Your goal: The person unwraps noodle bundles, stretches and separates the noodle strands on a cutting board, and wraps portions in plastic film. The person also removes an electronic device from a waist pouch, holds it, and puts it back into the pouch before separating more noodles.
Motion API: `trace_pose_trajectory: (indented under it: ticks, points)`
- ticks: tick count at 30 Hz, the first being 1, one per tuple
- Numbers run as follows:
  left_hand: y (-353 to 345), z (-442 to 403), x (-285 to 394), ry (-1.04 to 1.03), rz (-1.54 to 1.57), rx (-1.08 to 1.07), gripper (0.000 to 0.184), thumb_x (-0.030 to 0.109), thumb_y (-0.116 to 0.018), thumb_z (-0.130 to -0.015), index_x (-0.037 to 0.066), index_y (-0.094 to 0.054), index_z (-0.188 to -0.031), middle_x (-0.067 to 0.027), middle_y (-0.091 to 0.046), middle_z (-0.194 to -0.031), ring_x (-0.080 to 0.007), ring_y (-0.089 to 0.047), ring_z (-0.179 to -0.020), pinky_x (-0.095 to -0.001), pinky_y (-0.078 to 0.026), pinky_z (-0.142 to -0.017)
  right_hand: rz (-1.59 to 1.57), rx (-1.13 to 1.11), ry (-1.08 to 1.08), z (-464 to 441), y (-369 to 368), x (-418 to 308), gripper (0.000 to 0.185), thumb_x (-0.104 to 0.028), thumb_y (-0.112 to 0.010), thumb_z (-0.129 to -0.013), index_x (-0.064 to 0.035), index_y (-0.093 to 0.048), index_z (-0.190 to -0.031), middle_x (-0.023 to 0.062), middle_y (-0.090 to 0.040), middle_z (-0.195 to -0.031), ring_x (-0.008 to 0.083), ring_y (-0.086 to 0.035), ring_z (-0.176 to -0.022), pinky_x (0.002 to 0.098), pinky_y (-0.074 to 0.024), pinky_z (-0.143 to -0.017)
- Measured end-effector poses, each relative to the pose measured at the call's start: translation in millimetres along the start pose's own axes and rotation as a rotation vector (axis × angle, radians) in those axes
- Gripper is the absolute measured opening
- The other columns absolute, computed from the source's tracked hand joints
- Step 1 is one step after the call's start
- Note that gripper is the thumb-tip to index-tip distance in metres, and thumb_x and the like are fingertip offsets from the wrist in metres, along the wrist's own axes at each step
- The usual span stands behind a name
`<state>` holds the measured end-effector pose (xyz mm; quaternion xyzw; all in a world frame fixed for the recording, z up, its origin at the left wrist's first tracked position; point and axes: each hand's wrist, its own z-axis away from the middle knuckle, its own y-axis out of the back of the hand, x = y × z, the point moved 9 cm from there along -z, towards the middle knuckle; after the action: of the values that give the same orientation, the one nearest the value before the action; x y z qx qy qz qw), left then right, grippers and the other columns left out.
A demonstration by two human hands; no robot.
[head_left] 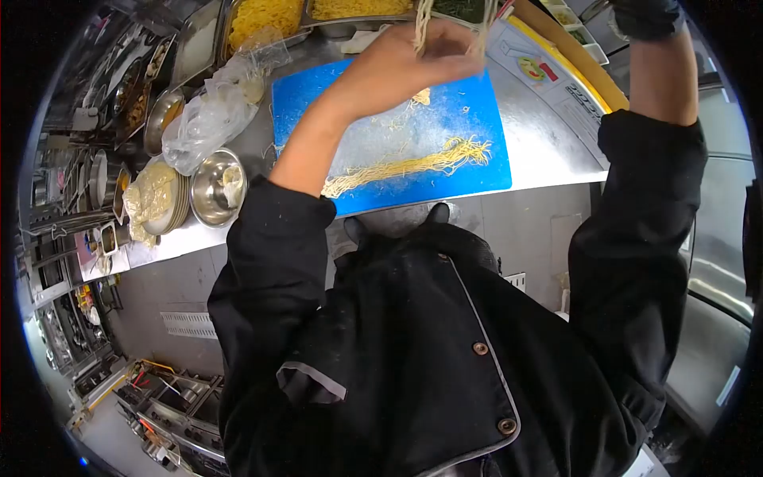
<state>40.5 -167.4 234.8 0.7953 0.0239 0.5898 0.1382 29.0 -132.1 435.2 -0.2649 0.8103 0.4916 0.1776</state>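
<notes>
My left hand (405,67), bare, is above a blue cutting board (306,87), its fingers curled around thin pale noodles (424,24). The strands run up past the top edge of the view, and the fingertips are blurred. A long bundle of cut noodles (405,168) lies along the near side of the board, with loose ends at its right. White powder and crumbs cover the board's middle, and a small noodle scrap (421,97) shows beneath my hand. My right hand (648,17), in a black glove, is raised at the upper right, its fingers mostly cut off.
Metal trays of yellow shredded food (266,20) stand behind the board. To the left are a plastic bag (211,119), a steel bowl (208,191) and stacked plates (176,203) with a wrapped bundle. A printed carton (548,79) lies on the right of the steel counter (540,151).
</notes>
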Motion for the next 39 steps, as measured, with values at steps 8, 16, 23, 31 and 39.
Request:
trace_pose_trajectory:
  ticks: [8, 16, 23, 31, 39]
  points:
    - [7, 116, -126, 0.672, 0.171, -0.216, 0.028, 0.029, -0.058, -0.092, 0.003, -0.059, -0.100, -0.0027, -0.057, -0.078, -0.0105, -0.054, -0.068, -0.0254, -0.045, -0.061, -0.552, 0.253, -0.451, 153, -88, 159, 0.017, -0.016, -0.069, -0.085, -0.0069, -0.054, -0.083, 0.0007, -0.056, -0.083, 0.0098, -0.053, -0.078, 0.0234, -0.0441, -0.070]
    - [21, 166, -198, 0.640, -0.181, -0.153, 0.025, 0.022, -0.057, -0.090, 0.000, -0.059, -0.102, -0.0057, -0.063, -0.082, -0.0160, -0.059, -0.074, -0.0296, -0.047, -0.066, -0.476, -0.070, -1.075, 319, -229, 251, 0.016, -0.017, -0.068, -0.082, -0.0038, -0.059, -0.086, 0.0062, -0.061, -0.095, 0.0151, -0.059, -0.088, 0.0276, -0.0482, -0.076]
    - [146, 218, -196, 0.887, -0.847, -0.015, 0.025, 0.012, -0.058, -0.083, 0.003, -0.060, -0.106, -0.0147, -0.064, -0.100, -0.0316, -0.060, -0.092, -0.0365, -0.047, -0.081, 0.290, -0.066, -0.884, 291, -184, 225, 0.024, -0.017, -0.070, -0.078, -0.0062, -0.065, -0.099, 0.0115, -0.064, -0.105, 0.0274, -0.057, -0.107, 0.0352, -0.0448, -0.091]
    - [93, 224, -176, 0.442, -0.946, 0.039, 0.020, 0.011, -0.063, -0.080, 0.004, -0.059, -0.099, -0.0128, -0.057, -0.102, -0.0314, -0.049, -0.111, -0.0397, -0.043, -0.088, 0.069, -0.003, -0.625, 202, -259, 209, 0.028, -0.026, -0.065, -0.079, -0.0093, -0.065, -0.100, 0.0124, -0.063, -0.107, 0.0317, -0.057, -0.104, 0.0385, -0.0453, -0.091]
    - [90, 188, -155, 0.472, -0.137, 0.128, 0.018, 0.021, -0.061, -0.089, 0.005, -0.058, -0.097, -0.0048, -0.059, -0.089, -0.0193, -0.056, -0.088, -0.0316, -0.045, -0.082, -0.080, 0.131, -0.451, 111, -309, 174, 0.028, -0.021, -0.069, -0.080, -0.0029, -0.063, -0.100, 0.0110, -0.064, -0.091, 0.0230, -0.062, -0.082, 0.0328, -0.0500, -0.077]
